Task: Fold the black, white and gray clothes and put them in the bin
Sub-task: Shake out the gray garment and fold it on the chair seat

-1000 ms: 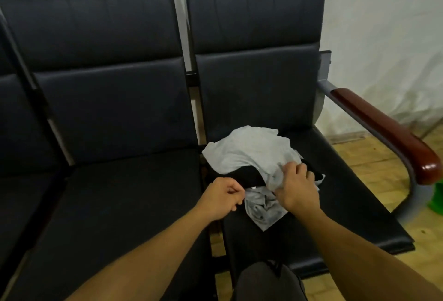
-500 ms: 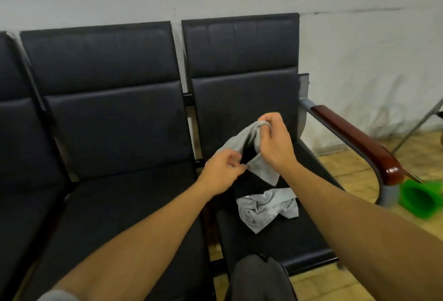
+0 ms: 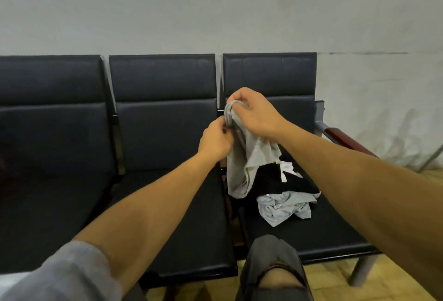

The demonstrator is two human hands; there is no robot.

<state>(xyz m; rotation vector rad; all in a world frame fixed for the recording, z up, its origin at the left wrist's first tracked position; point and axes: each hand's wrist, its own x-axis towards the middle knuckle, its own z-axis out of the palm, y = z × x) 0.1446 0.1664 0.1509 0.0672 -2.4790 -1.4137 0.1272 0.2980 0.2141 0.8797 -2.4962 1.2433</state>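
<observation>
A gray garment (image 3: 249, 154) hangs in the air above the right seat, bunched at its top. My right hand (image 3: 254, 111) grips that top edge from above, and my left hand (image 3: 215, 140) pinches the same edge just below and to the left. The cloth's lower end touches the seat. Under it on the right seat lies a black garment (image 3: 280, 182) with a small white label, and a crumpled white garment (image 3: 285, 207) lies in front of that. No bin is in view.
Three joined black padded seats (image 3: 153, 200) stand against a pale wall. A brown wooden armrest (image 3: 345, 140) closes the right end. My knee (image 3: 273, 267) sits at the seat's front edge. Yellowish wooden floor shows at the lower right.
Both hands have lifted the gray garment higher off the pile, so more of it hangs free. The view has tilted up and pulled back, and the green object on the floor has left the frame.
</observation>
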